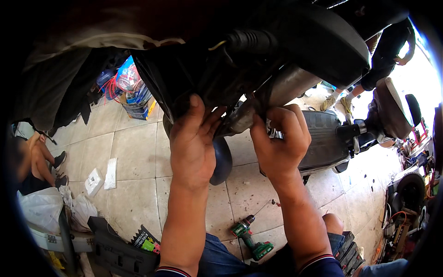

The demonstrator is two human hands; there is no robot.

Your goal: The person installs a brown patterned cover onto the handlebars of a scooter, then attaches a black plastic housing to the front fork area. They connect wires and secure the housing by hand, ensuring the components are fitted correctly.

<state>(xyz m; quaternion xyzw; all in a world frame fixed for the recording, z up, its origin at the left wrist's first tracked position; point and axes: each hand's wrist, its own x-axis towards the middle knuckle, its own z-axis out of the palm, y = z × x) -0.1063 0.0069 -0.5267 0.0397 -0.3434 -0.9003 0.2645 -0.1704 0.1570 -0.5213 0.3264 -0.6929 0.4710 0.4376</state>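
Note:
Both my hands reach up under a dark vehicle body (184,74) that fills the top of the head view. My left hand (191,147) shows its palm. Its thumb points up and its fingers lie apart, with the tips at the shadowed parts. My right hand (284,138) is closed in a pinch beside a worn grey metal tube (290,87). Thumb and forefinger meet at a thin dark piece, too shadowed to name. A ribbed black rubber boot (251,42) with a yellow wire end sits above the hands.
A green and black cordless drill (251,237) lies on the tiled floor. To the right stands a scooter (323,138) with a ribbed footboard; someone's shoes (337,104) are behind it. Another person sits at left. White foam pieces (101,179), plastic bags (41,210) and a black panel (120,251) lie around.

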